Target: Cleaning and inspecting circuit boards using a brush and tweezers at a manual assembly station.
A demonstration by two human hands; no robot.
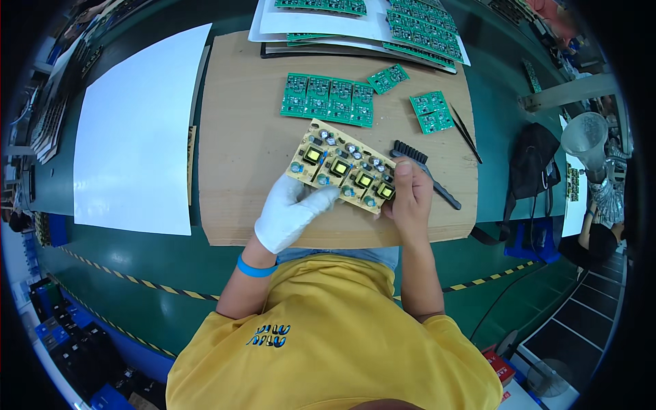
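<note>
White-gloved left hand and bare right hand, each pinching an end of a yellow populated circuit-board panel above a brown work mat. Apparently mid-inspection; steady edge grip needed. Just beyond the right hand, a black brush; farther, green bare circuit boards.

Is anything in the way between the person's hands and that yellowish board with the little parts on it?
Nothing visible is. Both hands already hold the yellowish circuit board: the gloved left hand grips its near left edge, and the bare right hand holds its right end, thumb on top. The black brush lies just behind the right hand.
</note>
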